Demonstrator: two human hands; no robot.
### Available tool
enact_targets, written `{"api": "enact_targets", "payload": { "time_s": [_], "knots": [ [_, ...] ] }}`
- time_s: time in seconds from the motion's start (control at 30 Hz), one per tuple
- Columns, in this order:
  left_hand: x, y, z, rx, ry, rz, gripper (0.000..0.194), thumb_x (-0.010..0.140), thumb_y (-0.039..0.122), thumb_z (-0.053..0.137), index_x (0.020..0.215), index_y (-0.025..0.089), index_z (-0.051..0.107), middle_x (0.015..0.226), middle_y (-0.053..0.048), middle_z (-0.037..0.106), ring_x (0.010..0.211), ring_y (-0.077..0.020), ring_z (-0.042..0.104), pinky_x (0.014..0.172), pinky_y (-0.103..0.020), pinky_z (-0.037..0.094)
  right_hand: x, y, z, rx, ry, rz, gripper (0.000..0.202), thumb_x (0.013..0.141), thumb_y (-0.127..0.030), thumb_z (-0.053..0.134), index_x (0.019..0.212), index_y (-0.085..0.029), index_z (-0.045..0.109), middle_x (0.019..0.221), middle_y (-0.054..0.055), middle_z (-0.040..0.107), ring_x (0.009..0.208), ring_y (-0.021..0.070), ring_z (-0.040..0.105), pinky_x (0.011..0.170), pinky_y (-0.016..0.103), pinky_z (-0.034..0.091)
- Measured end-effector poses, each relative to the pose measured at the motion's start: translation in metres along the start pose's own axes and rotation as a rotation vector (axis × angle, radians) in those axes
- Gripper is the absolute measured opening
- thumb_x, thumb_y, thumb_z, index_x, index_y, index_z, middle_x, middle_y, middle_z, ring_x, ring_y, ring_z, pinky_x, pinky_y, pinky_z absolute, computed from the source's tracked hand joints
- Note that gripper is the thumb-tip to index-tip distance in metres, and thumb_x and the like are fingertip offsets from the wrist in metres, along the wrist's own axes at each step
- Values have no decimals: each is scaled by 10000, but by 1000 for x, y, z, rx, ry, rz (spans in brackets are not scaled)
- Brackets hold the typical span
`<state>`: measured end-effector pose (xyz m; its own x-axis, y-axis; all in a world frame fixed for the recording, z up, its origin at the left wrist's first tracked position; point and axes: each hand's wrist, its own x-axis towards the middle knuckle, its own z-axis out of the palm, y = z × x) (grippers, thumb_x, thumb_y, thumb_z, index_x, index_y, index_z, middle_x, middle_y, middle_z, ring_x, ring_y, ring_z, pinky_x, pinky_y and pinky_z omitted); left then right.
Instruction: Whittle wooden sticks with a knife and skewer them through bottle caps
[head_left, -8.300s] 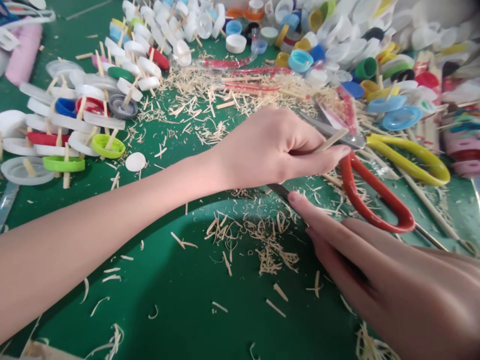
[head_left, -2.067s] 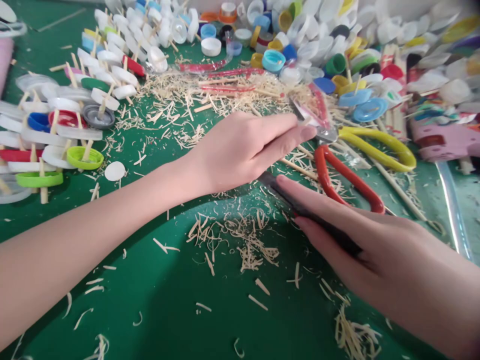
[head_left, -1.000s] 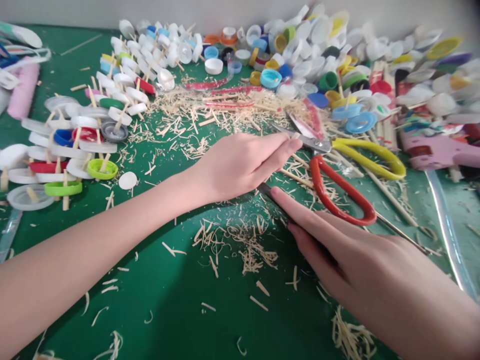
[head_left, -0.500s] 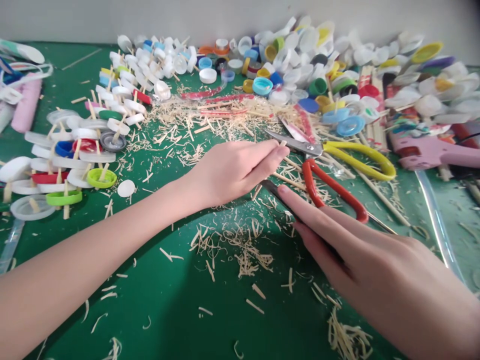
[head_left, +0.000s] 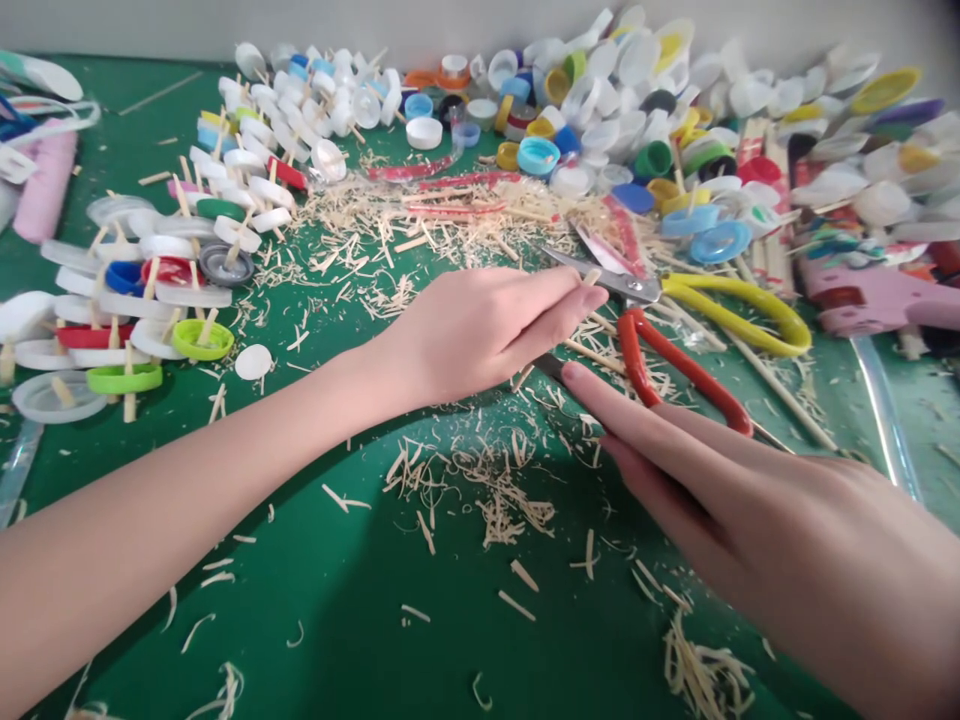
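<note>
My left hand (head_left: 480, 335) is closed around a short, thin wooden stick (head_left: 592, 277), whose pale end pokes out between thumb and forefinger. In my right hand (head_left: 757, 510) is a knife (head_left: 551, 368), its dark blade running under my left fingers close to the stick. My right index finger lies along the blade; the handle is mostly hidden in the palm. Below the hands is a heap of curled wood shavings (head_left: 514, 500). Just beyond my fingers lie scissors (head_left: 637, 290) with one yellow and one orange-red handle.
Bottle caps with wooden sticks through them (head_left: 127, 375) cover the left side of the green table (head_left: 360, 640). A pile of loose caps (head_left: 600, 100) lines the back. At right are a pink glue gun (head_left: 862, 300) and a clear glue stick (head_left: 885, 420).
The view has shifted a little, so the tabletop things appear slightly further right or higher. My left fingers have slid slightly right against the knife. Both hands keep their hold.
</note>
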<state>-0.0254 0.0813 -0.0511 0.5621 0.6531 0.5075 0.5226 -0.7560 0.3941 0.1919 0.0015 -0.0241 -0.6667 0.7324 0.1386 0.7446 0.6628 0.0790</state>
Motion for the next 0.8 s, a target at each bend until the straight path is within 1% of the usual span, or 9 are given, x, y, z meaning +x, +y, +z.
{"api": "enact_targets", "payload": {
  "time_s": [0.13,0.23,0.37,0.5,0.57,0.67,0.8],
  "knots": [
    [0,0,1,48,19,28,442,990,376,196,821,204,566,613,4,576,565,-94,576,516,-225,392,2,-1,-1,-2,4,-12,514,953,-275,317,1466,-293,286,960,-5,696,373,133,513,293,314,328],
    [0,0,2,55,36,28,442,990,385,197,814,207,561,617,4,578,577,-97,591,524,-227,404,5,-3,-2,-15,-16,-7,511,954,-274,306,1464,-286,289,929,-12,700,366,138,518,273,318,288],
    [0,0,1,45,38,21,440,988,388,203,781,208,547,616,8,576,580,-95,596,525,-224,411,10,-7,-2,-13,-37,26,512,948,-259,325,1459,-281,306,799,-35,685,391,146,534,299,311,290],
    [0,1,1,54,50,23,422,985,384,237,719,202,510,589,13,546,545,-87,569,515,-225,401,12,-8,-2,2,-44,45,516,941,-233,347,1453,-283,324,667,-54,621,396,138,510,348,293,302],
    [0,1,1,64,61,39,412,985,375,246,708,200,496,584,14,536,543,-85,557,509,-224,396,11,-8,-3,28,-54,41,528,933,-226,358,1457,-280,318,666,-49,617,407,120,503,366,275,287],
    [0,2,1,77,79,63,396,984,366,260,696,200,477,571,17,514,542,-84,539,492,-222,377,8,-7,-1,48,-93,-25,553,909,-192,372,1456,-260,323,712,-32,628,431,94,496,387,252,270],
    [0,2,1,75,84,52,366,980,332,292,684,199,459,561,23,495,532,-81,532,484,-221,364,6,-6,1,37,-111,-59,577,890,-153,370,1458,-242,318,740,-26,625,447,89,494,388,252,269]
  ]
}}
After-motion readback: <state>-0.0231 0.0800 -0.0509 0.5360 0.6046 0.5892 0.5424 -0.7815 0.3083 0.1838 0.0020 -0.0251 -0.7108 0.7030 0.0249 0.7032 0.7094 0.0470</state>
